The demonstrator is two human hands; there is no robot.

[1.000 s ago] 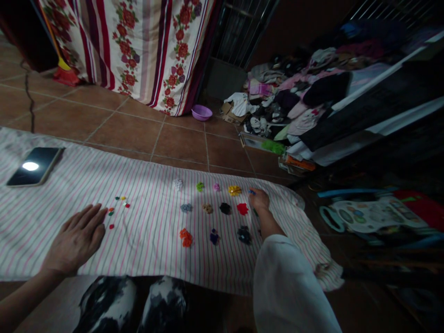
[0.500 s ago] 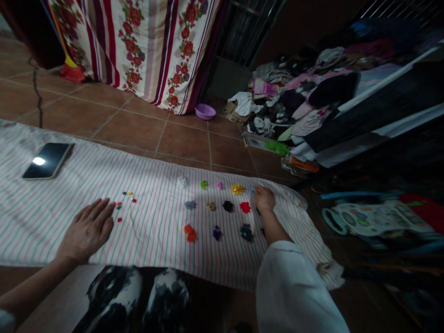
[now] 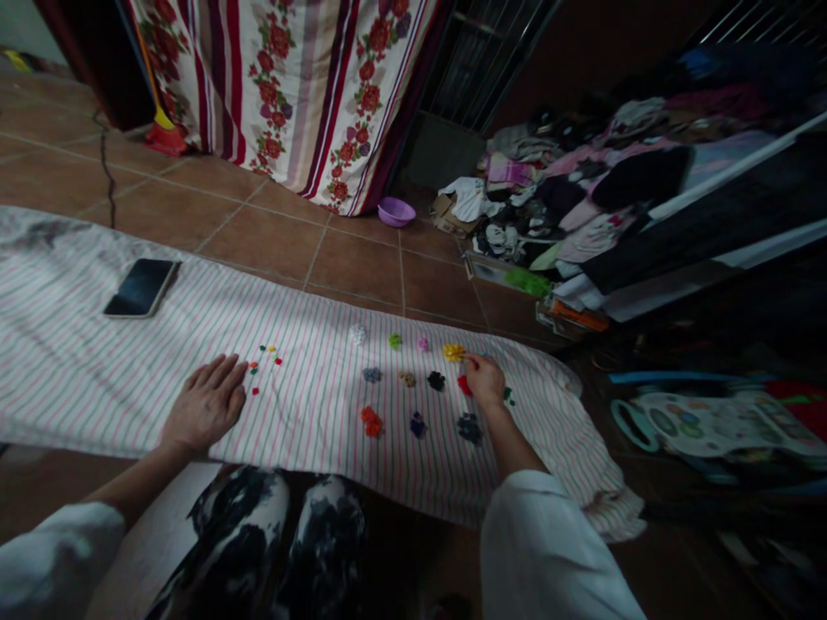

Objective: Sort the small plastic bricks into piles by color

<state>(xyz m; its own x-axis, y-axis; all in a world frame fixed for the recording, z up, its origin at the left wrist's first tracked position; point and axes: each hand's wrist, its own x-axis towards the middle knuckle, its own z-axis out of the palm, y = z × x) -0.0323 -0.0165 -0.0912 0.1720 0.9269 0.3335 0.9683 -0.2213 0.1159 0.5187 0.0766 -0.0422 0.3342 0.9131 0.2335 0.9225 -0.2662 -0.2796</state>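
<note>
My left hand (image 3: 205, 403) lies flat on the striped cloth (image 3: 310, 344), fingers stretched out. Just beyond its fingertips are several tiny scattered pieces in red, green, yellow and orange, among them a red piece (image 3: 256, 391). My right hand (image 3: 486, 381) is pinched at the right edge of a pile of small yellow pieces (image 3: 453, 352); whatever its fingertips hold is too small to make out. That hand partly covers a red pile (image 3: 463, 385). Around it sit a black pile (image 3: 437, 381), a dark grey pile (image 3: 469, 428) and green pieces (image 3: 510, 396). A bit of blue shows behind the hand.
More colour piles stand in rows, including orange (image 3: 370, 422), purple (image 3: 417, 424) and white (image 3: 358, 334). A phone (image 3: 142, 288) rests on the cloth at left. Beyond are a purple basin (image 3: 396, 212), a broom (image 3: 165, 131) and heaped clothes (image 3: 581, 172).
My right hand has moved left from the blue pieces to the yellow pile, uncovering green pieces on its right. My left hand stays flat. The camera view has shifted slightly.
</note>
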